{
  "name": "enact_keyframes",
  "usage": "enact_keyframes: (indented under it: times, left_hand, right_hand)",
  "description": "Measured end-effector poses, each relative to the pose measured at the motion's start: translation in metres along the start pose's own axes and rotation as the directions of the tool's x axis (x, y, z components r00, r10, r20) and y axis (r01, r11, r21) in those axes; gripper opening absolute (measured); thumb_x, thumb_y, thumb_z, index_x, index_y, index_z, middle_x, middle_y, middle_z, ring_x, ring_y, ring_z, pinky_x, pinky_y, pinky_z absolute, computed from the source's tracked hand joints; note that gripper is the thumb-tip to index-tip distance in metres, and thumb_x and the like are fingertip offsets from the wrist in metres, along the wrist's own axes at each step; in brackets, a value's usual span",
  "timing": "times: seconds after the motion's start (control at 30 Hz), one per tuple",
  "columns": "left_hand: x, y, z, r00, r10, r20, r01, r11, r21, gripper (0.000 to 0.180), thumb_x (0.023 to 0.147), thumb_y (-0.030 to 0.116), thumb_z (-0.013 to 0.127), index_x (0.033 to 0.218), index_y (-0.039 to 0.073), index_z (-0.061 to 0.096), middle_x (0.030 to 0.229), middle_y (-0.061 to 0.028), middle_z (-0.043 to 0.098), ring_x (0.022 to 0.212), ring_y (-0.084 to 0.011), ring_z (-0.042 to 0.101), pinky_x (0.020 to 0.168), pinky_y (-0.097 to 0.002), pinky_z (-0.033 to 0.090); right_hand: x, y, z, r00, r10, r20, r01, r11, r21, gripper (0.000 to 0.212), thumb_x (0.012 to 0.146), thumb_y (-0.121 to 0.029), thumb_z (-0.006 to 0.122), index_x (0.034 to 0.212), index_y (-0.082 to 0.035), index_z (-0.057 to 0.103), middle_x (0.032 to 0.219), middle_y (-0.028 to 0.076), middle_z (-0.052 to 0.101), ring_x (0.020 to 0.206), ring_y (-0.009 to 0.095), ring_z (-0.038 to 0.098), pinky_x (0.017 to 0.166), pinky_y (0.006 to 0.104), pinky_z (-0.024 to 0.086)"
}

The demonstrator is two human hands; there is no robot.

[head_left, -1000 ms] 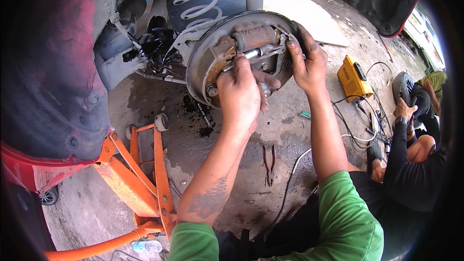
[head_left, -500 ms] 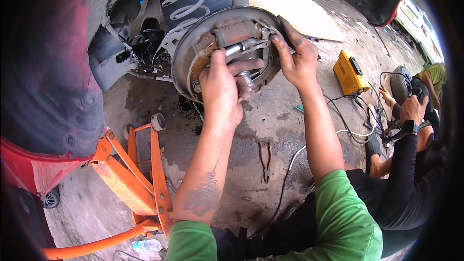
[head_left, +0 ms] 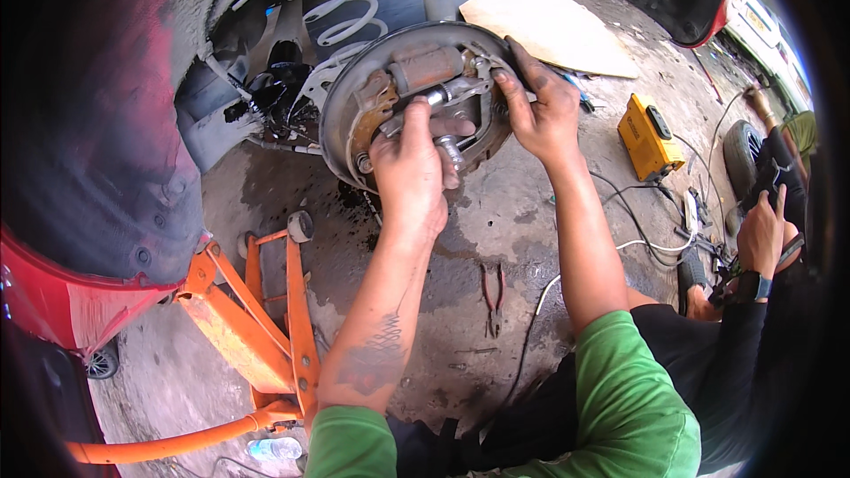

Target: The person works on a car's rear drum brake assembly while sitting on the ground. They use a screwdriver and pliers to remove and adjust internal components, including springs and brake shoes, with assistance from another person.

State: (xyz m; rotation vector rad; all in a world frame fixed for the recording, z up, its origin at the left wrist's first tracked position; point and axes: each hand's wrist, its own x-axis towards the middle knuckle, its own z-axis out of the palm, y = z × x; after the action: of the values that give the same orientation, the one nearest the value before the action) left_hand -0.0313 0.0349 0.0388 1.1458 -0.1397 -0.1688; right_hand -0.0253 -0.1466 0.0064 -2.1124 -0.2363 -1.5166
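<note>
A round drum brake assembly (head_left: 382, 88) hangs in front of me, its worn metal plate facing me with a rusty cylinder (head_left: 427, 69) near the top. My right hand (head_left: 546, 117) grips its right rim, thumb on the front and fingers over the edge. My left hand (head_left: 409, 155) is closed within the lower left of the assembly. Its thumb presses beside a shiny metal rod (head_left: 437, 96). A chrome cylindrical part (head_left: 452, 151) shows among its curled fingers; the rest of the grip is hidden.
An orange jack (head_left: 243, 345) stands at lower left beside the red car body (head_left: 97, 124). A coil spring (head_left: 350, 9) rises behind the brake. Pliers (head_left: 492, 299) lie on the concrete. A yellow machine (head_left: 649, 135) with cables stands right, near a co-worker's hand (head_left: 760, 235) and a tyre (head_left: 742, 152).
The view has shifted slightly, so the scene sits a little lower and to the right. Both hands keep their places on the brake. The co-worker's hands at right have moved.
</note>
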Motion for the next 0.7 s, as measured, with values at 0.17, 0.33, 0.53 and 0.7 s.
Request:
enact_keyframes:
  times: [0.17, 0.33, 0.53, 0.7]
  left_hand:
    - [0.0002, 0.0027, 0.0036, 1.0, 0.017, 0.003, -0.017, 0.999, 0.034, 0.035, 0.107, 0.027, 0.049, 0.103, -0.002, 0.068, 0.078, -0.0124, 0.074, 0.038, -0.0065, 0.046, 0.035, -0.0222, 0.035]
    - [-0.0028, 0.0048, 0.0062, 0.999, 0.017, 0.035, -0.019, 0.998, 0.053, 0.037, 0.109, 0.028, 0.044, 0.108, -0.002, 0.067, 0.084, -0.0127, 0.075, 0.041, -0.0061, 0.046, 0.038, -0.0218, 0.035]
    - [-0.0033, 0.0069, 0.0012, 0.994, -0.02, 0.103, 0.01, 0.995, 0.097, 0.039, 0.108, 0.031, 0.043, 0.115, -0.001, 0.065, 0.09, -0.0129, 0.076, 0.047, -0.0042, 0.047, 0.042, -0.0199, 0.035]
    - [-0.0048, 0.0078, 0.0002, 0.992, -0.033, 0.125, 0.024, 0.997, 0.072, 0.041, 0.109, 0.033, 0.043, 0.118, -0.002, 0.063, 0.093, -0.0134, 0.076, 0.047, -0.0058, 0.048, 0.043, -0.0205, 0.037]
  right_hand:
    - [-0.0015, -0.0028, 0.0046, 0.997, 0.028, -0.068, -0.027, 0.999, 0.022, 0.037, 0.089, -0.017, 0.075, 0.119, 0.005, 0.069, 0.093, 0.024, 0.073, 0.083, 0.03, 0.075, 0.074, 0.0336, 0.056]
    - [-0.0019, -0.0033, 0.0037, 0.996, 0.073, -0.047, -0.072, 0.997, 0.028, 0.036, 0.089, -0.016, 0.075, 0.118, 0.005, 0.069, 0.094, 0.025, 0.073, 0.084, 0.03, 0.075, 0.076, 0.0339, 0.056]
    - [-0.0045, -0.0007, 0.0062, 0.995, 0.064, -0.078, -0.062, 0.998, 0.022, 0.032, 0.089, -0.014, 0.075, 0.115, 0.005, 0.07, 0.1, 0.024, 0.074, 0.091, 0.03, 0.075, 0.081, 0.0335, 0.056]
    - [-0.0057, -0.0037, 0.0074, 0.99, 0.109, -0.086, -0.106, 0.994, 0.04, 0.031, 0.089, -0.014, 0.075, 0.112, 0.006, 0.07, 0.102, 0.024, 0.074, 0.093, 0.031, 0.075, 0.083, 0.0341, 0.056]
